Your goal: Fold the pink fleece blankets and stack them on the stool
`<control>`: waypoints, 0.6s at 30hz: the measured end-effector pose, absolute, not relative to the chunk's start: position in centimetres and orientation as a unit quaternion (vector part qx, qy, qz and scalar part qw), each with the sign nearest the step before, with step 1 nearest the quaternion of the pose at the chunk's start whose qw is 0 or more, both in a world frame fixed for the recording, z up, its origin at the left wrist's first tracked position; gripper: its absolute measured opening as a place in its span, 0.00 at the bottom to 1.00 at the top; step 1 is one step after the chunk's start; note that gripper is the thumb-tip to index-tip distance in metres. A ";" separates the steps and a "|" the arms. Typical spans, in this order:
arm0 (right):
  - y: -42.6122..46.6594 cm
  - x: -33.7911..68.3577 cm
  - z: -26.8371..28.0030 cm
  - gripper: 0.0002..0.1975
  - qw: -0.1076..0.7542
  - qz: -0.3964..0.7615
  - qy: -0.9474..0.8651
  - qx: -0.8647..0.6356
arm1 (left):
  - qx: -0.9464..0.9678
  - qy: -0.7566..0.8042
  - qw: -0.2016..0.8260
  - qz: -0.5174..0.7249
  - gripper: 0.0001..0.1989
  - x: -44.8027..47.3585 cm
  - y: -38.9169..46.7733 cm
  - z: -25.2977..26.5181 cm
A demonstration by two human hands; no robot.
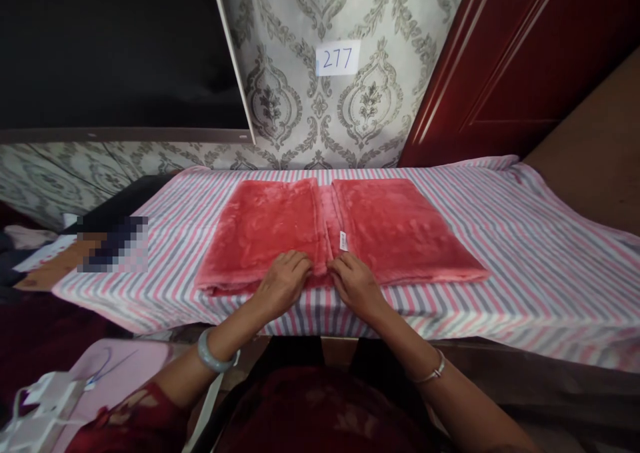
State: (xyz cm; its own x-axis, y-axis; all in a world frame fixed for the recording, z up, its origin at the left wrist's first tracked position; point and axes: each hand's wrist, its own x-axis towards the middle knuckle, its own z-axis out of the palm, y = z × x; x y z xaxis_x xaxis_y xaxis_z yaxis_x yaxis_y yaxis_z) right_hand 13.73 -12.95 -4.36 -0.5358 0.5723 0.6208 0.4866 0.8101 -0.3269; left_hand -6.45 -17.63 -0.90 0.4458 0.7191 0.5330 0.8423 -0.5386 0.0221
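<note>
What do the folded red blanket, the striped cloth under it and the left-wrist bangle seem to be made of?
Red blanket: probably plush synthetic fleece; soft sheen and a fuzzy nap.
Striped cloth: thin fabric, perhaps cotton; matte, with loose folds.
Bangle: perhaps polished stone such as jade, or glass; pale and smooth-looking.
</note>
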 end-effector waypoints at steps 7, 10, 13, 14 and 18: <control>-13.8 14.3 -5.0 0.10 0.386 0.031 -0.875 -0.290 | -0.833 -0.457 0.169 -0.263 0.11 -4.9 -17.7 -2.2; -13.8 14.2 -5.2 0.10 0.391 0.028 -0.874 -0.286 | -0.834 -0.450 0.160 -0.277 0.09 -4.8 -18.0 -2.9; -13.8 14.2 -5.2 0.10 0.399 0.020 -0.872 -0.283 | -0.828 -0.458 0.147 -0.287 0.09 -4.9 -18.3 -2.9; -13.8 14.2 -5.1 0.10 0.401 0.022 -0.871 -0.283 | -0.826 -0.462 0.150 -0.286 0.11 -4.9 -18.5 -2.9; -14.3 14.2 -4.1 0.08 0.416 0.061 -0.863 -0.282 | -0.814 -0.483 0.178 -0.269 0.15 -4.3 -18.9 -3.3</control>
